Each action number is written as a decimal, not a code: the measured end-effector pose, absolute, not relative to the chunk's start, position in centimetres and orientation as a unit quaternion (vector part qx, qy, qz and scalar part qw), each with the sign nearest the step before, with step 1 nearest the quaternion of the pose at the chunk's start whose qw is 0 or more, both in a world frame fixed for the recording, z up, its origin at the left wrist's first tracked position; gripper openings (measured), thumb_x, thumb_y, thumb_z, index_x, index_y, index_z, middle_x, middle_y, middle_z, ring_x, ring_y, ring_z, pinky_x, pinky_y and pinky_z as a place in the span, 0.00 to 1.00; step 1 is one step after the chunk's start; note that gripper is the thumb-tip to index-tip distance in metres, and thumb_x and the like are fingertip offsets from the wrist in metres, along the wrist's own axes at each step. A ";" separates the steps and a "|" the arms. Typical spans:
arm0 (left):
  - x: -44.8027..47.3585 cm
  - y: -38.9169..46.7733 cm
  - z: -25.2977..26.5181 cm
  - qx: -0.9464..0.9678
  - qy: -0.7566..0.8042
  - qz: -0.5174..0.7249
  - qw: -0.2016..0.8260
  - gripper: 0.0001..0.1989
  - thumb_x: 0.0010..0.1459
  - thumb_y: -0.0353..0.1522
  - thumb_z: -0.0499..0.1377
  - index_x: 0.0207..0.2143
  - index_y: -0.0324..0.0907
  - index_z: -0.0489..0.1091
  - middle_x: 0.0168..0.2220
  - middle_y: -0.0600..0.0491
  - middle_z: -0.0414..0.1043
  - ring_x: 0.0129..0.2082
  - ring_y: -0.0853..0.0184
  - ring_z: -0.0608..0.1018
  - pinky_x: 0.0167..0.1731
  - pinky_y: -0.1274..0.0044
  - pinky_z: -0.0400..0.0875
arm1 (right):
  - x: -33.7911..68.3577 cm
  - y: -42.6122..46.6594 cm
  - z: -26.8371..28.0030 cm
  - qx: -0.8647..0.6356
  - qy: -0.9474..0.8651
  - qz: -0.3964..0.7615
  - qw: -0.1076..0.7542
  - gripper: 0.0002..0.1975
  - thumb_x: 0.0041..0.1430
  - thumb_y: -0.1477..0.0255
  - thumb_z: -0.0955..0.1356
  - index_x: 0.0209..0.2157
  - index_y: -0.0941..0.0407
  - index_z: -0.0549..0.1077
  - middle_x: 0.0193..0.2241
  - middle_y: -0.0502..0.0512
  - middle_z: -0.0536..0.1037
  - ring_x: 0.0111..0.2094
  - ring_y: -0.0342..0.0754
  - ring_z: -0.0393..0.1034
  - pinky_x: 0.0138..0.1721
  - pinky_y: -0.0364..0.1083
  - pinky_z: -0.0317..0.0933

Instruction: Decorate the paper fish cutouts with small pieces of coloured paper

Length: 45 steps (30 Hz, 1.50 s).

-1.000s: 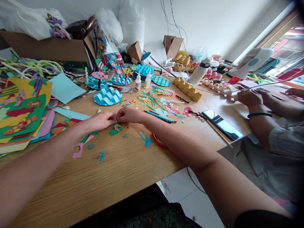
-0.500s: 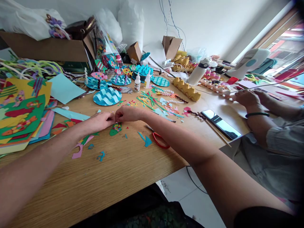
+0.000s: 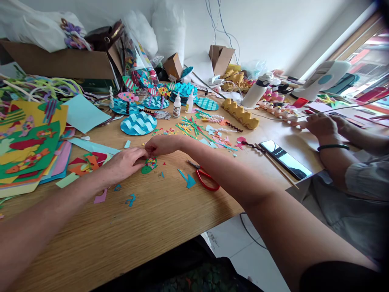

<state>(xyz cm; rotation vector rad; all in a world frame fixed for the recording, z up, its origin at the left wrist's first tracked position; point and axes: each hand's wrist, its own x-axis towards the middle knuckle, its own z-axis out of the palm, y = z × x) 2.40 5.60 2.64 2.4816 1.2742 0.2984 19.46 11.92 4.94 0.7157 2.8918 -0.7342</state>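
Note:
A small green paper fish [image 3: 148, 167] with a patch of colored triangles lies on the table at my fingertips. My left hand [image 3: 129, 163] is at its left edge, fingers bent and closed toward the thumb. From above, my right hand [image 3: 164, 145] reaches the fish's upper end with its fingers curled in a pinch. Whatever is in either pinch is too small or hidden. Red-handled scissors [image 3: 206, 179] lie partly under my right forearm. Blue paper scraps [image 3: 190, 181] are near the fish.
Paper sheets [image 3: 27, 150] pile up at the left. Blue wavy discs [image 3: 138, 124], glue bottles [image 3: 176, 106] and paper strips [image 3: 191, 126] lie beyond my hands. To the right are a phone [image 3: 285, 159], a wooden stick [image 3: 281, 170] and another person's hands [image 3: 322, 125].
My left hand has shifted slightly and its fingers now reach farther over toward the right hand. The right hand stays by the fish. The whole view has moved a little.

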 end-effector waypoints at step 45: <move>2.1 5.4 1.7 0.895 0.410 0.127 0.123 0.15 0.57 0.36 0.47 0.42 0.42 0.67 0.44 0.49 0.68 0.46 0.63 0.69 0.46 0.70 0.63 | 19.2 11.2 6.0 0.247 0.947 -0.194 0.074 0.09 0.48 0.79 0.63 0.31 0.61 0.73 0.29 0.53 0.74 0.25 0.38 0.58 0.26 0.40 0.49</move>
